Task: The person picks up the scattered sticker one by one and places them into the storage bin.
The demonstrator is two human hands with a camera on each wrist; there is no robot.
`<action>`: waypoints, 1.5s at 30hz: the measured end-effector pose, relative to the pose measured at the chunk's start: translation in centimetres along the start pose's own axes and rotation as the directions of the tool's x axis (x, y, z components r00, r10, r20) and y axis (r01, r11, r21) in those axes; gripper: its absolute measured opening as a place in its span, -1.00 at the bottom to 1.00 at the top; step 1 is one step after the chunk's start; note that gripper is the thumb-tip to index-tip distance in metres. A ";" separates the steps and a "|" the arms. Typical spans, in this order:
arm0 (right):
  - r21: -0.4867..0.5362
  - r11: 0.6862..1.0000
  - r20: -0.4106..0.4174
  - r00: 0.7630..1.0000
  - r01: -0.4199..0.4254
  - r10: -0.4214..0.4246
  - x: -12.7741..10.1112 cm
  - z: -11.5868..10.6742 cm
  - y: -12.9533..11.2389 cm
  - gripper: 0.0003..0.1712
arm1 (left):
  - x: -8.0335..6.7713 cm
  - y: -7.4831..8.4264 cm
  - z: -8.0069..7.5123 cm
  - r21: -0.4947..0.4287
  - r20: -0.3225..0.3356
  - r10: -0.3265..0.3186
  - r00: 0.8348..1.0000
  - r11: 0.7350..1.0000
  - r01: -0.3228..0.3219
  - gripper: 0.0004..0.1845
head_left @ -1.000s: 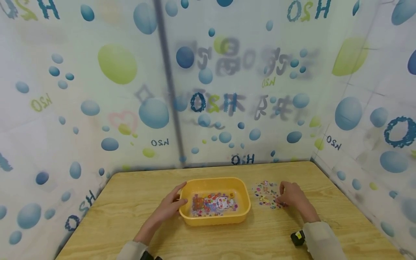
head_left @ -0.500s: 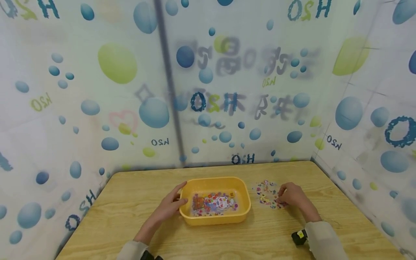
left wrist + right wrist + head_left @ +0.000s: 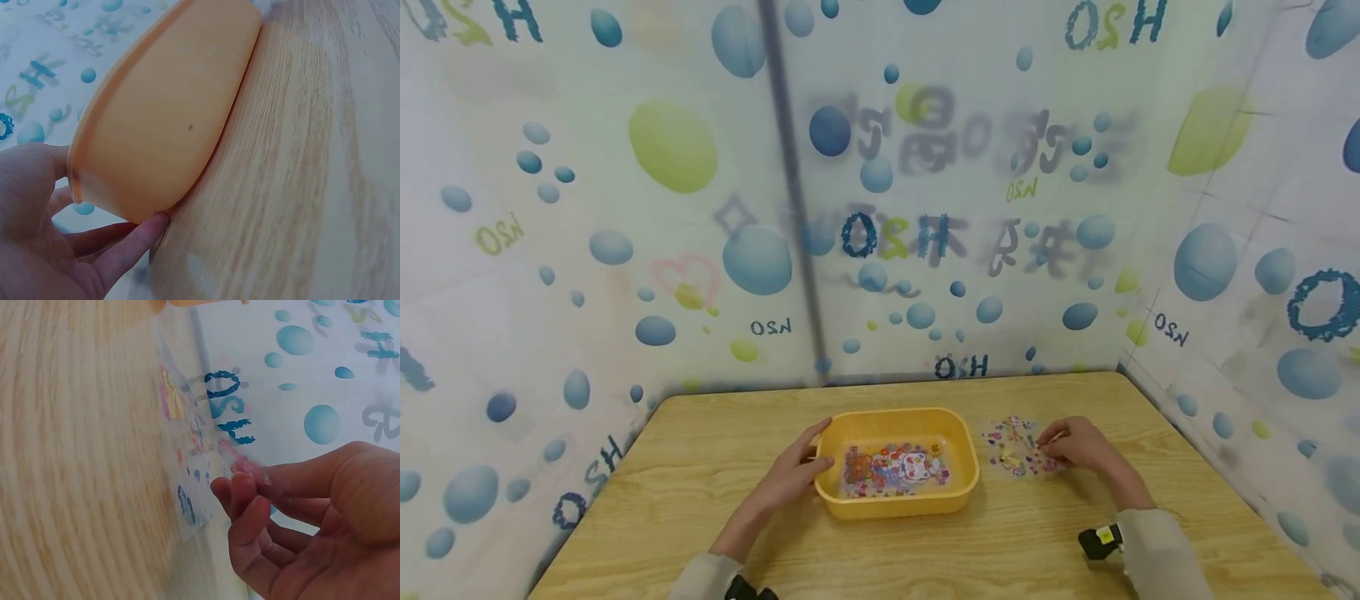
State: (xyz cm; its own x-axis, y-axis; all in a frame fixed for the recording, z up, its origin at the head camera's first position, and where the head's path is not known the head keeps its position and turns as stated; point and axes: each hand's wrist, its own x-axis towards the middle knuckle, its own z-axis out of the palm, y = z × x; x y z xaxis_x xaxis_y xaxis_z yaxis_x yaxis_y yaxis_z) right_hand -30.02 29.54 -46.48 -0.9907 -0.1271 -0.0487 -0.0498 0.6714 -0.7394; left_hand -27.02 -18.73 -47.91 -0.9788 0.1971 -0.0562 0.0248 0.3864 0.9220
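Observation:
A yellow plastic basin point(image 3: 898, 507) stands on the wooden table, its outer wall point(image 3: 169, 119) large in the left wrist view. My left hand point(image 3: 793, 468) grips its left end, with fingers at the rim and one digit low by the base point(image 3: 150, 228). To the right of the basin lies a clear sheet of small colourful stickers point(image 3: 1011, 446). My right hand point(image 3: 1081, 443) pinches the sheet's right edge between thumb and fingers. In the right wrist view the pinched part of the sticker sheet point(image 3: 240, 464) bends up from the table.
Inside the basin is another clear sticker sheet point(image 3: 895, 469) with a bear and a white animal on it. The table point(image 3: 715, 437) ends at a white curtain point(image 3: 700, 250) printed with blue and green spots. A black wrist device point(image 3: 1099, 542) sits at the right sleeve.
My right hand has shifted slightly up and to the right, with its fingertips raised at the sheet's edge. The left hand and the basin stay where they were.

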 end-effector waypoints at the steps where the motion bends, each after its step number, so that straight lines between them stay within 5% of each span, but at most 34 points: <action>1: 0.023 1.000 0.004 1.000 -0.007 0.007 0.0 -0.1 0.1 -0.80 | 0.0 0.0 0.0 0.002 -0.001 0.001 1.000 1.000 -0.001 -0.31; 15: 0.186 0.982 -0.020 1.000 0.023 -0.020 -0.7 -1.2 -0.6 -0.49 | -0.2 0.0 0.0 -0.005 0.002 -0.008 1.000 1.000 0.008 -0.32; 25: 0.192 0.977 -0.131 0.989 0.092 -0.067 -0.6 -1.7 -1.5 -0.53 | -0.2 0.0 -0.1 -0.016 0.004 -0.006 1.000 1.000 0.006 -0.32; 45: 0.196 0.964 -0.209 0.968 0.177 -0.135 -1.5 -2.6 -3.1 -0.54 | 0.1 0.0 0.1 -0.001 0.002 0.000 1.000 1.000 0.000 -0.32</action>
State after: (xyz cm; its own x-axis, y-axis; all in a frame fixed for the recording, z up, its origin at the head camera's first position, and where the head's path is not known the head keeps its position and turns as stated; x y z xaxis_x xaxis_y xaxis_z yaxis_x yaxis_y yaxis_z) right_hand -28.76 29.51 -42.37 -0.9792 -0.0615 0.1933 -0.1987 0.4817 -0.8535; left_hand -27.07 -18.69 -47.97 -0.9784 0.1988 -0.0572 0.0243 0.3853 0.9225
